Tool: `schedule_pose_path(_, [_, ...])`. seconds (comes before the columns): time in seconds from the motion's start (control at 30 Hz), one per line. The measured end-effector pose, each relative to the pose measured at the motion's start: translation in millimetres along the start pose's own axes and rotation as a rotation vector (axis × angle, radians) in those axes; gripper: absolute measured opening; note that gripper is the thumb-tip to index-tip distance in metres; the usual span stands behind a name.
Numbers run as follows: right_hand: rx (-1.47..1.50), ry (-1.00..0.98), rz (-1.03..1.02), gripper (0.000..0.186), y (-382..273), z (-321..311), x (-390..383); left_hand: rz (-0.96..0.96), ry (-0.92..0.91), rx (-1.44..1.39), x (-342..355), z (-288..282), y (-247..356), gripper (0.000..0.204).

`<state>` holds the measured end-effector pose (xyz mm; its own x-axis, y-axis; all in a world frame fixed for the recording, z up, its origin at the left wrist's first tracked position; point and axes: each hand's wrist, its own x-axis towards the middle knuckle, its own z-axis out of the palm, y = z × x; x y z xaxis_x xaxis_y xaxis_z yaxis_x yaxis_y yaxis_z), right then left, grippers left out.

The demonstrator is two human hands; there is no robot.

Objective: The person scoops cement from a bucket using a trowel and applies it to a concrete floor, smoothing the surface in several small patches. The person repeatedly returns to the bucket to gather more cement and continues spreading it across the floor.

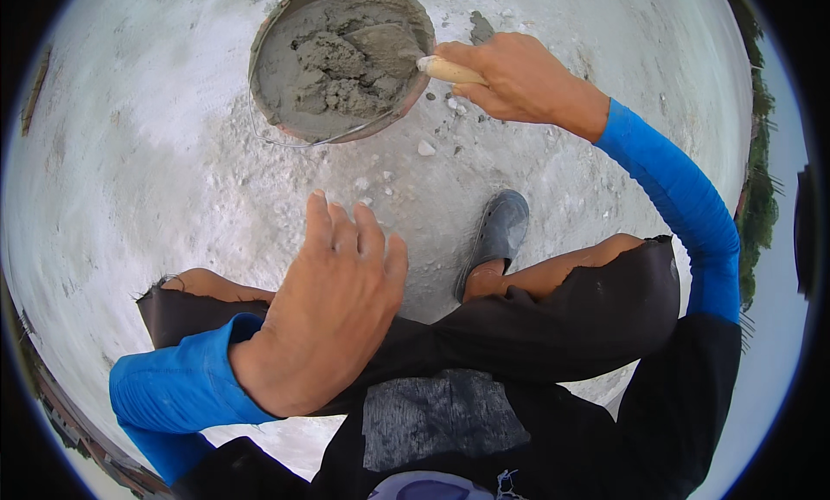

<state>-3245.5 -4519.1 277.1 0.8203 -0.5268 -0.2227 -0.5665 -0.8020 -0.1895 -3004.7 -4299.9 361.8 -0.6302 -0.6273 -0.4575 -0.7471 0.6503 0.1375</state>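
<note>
A bucket (258, 67) full of wet grey mortar (328, 63) stands on the pale ground at the top centre, its wire handle lying down along the near side. My right hand (510, 80) grips the wooden handle (445, 69) of a trowel at the bucket's right rim; the blade (380, 46) rests in the mortar, partly coated with it. My left hand (320, 301) hangs above my lap, back upward, with fingers apart and slightly curled, holding nothing, below the bucket and not touching it.
Pale, dusty ground (138, 154) carries small stones (426, 147) and a dark mortar splash (480, 28). My foot in a grey clog (501, 223) is below the bucket, my bent legs across the lower view. A thin plank (35, 91) lies far left; greenery (756, 189) shows beyond the right edge.
</note>
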Motion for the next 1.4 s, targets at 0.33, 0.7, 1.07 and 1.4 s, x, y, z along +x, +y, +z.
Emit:
schedule_pose_path(0.33, [0.830,0.143,0.238,0.045,10.2,81.7,-16.8,0.006,-0.158,-0.137,20.4,-13.3,-13.2,0.065])
schedule_pose_path(0.7, [1.222,0.650,0.318,0.057,-15.4,115.4,-103.0,0.018,-0.294,-0.101,46.7,-8.0,-16.1,0.074])
schedule_pose_path(1.07, [1.159,0.823,1.424,0.054,-53.0,155.6,-363.2,0.049,-0.249,-0.051,39.1,-21.8,0.9,0.072])
schedule_pose_path(1.4, [0.027,0.505,1.474,0.051,-27.7,218.2,-409.4,0.063,-0.313,-0.101,42.8,-15.9,-5.0,0.067])
